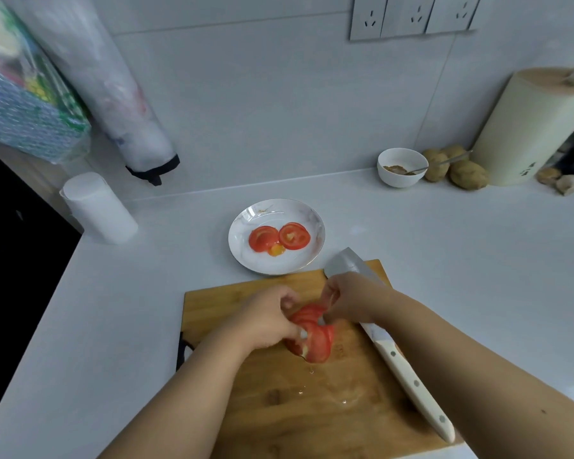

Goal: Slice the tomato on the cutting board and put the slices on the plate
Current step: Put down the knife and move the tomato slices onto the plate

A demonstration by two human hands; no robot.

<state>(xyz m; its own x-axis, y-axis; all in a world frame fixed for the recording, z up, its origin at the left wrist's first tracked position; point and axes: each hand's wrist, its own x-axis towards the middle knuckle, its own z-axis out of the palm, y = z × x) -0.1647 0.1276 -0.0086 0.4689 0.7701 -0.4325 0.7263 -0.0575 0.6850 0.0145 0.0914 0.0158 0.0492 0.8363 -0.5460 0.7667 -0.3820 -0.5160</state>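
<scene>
A fan of red tomato slices (pixel 315 336) lies in the middle of the wooden cutting board (pixel 279 409). My left hand (pixel 269 321) grips the slices from the left, thumb and fingers curled on them. My right hand (pixel 352 301) pinches the top of the slices from the right. Behind the board stands a white plate (pixel 275 263) with two tomato slices (pixel 279 238) and a bit of yellow pulp. A white-handled knife (pixel 408 369) lies on the board's right side, its blade partly under my right hand.
A white bowl (pixel 401 167) with a spoon, several potatoes (pixel 468 173) and a cream knife block (pixel 531 127) stand at the back right. A white paper roll (pixel 96 208) stands at the left, near the dark counter edge. Bags hang on the left wall.
</scene>
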